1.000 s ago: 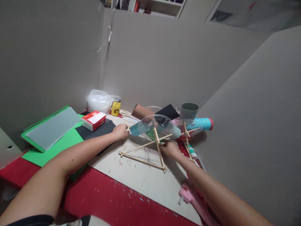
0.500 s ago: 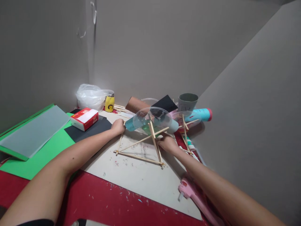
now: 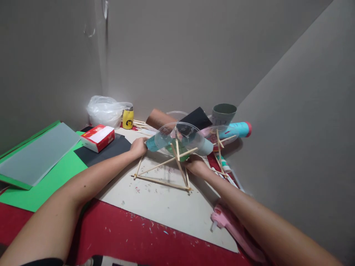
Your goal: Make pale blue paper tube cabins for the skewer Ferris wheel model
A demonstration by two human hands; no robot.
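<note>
A wheel-like model stands on the white board [image 3: 155, 207]. Its frame of thin wooden sticks [image 3: 163, 181] carries clear plastic discs [image 3: 194, 130], with paper tubes between them: brown [image 3: 161, 120], black [image 3: 196, 120], blue [image 3: 152, 144] and pale blue [image 3: 206, 147]. A green piece [image 3: 183, 158] shows low behind the front sticks. My left hand [image 3: 139, 147] is closed at the frame's far left side, beside the blue tube. My right hand [image 3: 196, 165] reaches in low at the right side; its fingertips are hidden behind the sticks and disc.
A pink glue gun [image 3: 231, 227] lies near my right forearm. Behind it are a grey-green tube [image 3: 224, 114] and a blue tube with a red end [image 3: 240, 129]. To the left are green sheets [image 3: 52, 166], a red box [image 3: 98, 137], a plastic bag [image 3: 104, 112] and a yellow can [image 3: 128, 118].
The camera view has shifted slightly. The upper ends of the front sticks now appear apart where they overlapped before. Both hands stay at the model's sides.
</note>
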